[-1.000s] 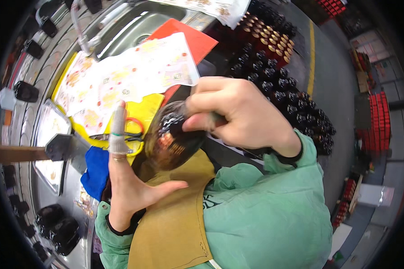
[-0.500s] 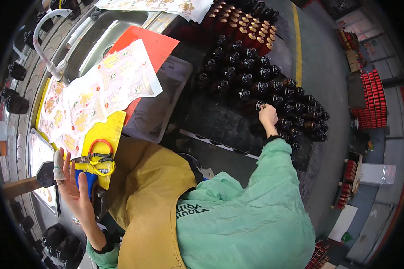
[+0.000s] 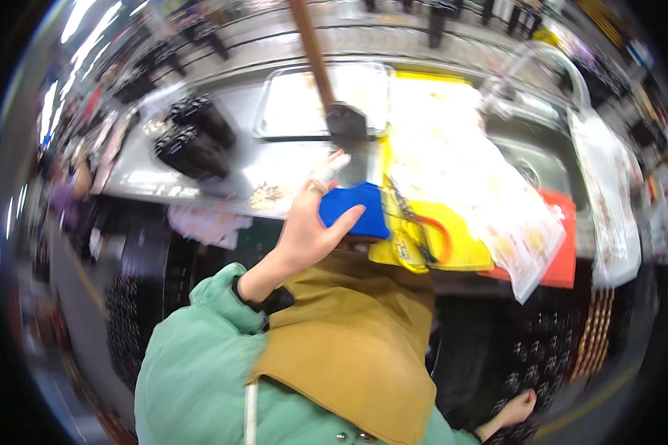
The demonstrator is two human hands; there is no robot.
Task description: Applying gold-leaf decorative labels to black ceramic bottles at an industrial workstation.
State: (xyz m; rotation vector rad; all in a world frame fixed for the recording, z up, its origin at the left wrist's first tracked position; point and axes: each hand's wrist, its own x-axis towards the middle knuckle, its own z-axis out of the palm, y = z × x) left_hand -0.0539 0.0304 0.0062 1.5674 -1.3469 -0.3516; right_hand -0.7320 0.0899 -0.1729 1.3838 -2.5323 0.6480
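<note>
My left hand [image 3: 308, 226] is spread over the near edge of the metal counter, thumb apart from the fingers, with a white wrap on one finger. It holds nothing I can see. Beside it lies a blue block-like thing [image 3: 356, 211]; whether they touch is unclear. Just beyond the fingertips is the dark head [image 3: 346, 122] of a brown-handled tool. To the right, scissors [image 3: 423, 245] with yellow and red-orange handles rest on a yellow sheet [image 3: 464, 248]. Low at the right, my right hand [image 3: 518, 409] has curled fingers beside dark bottles [image 3: 545, 348]; anything inside them is hidden.
Printed white sheets [image 3: 460, 163] cover much of the yellow sheet and a red sheet [image 3: 562, 256]. A sink [image 3: 534, 152] with a curved faucet [image 3: 571, 74] is at the right. A tray [image 3: 274, 104] and dark containers [image 3: 193, 137] stand on the counter's left half.
The view has swung left toward the counter and is blurred. My right hand, earlier at a bottle's top among the rows, now shows at the lower right. My left hand appears nearer the blue thing.
</note>
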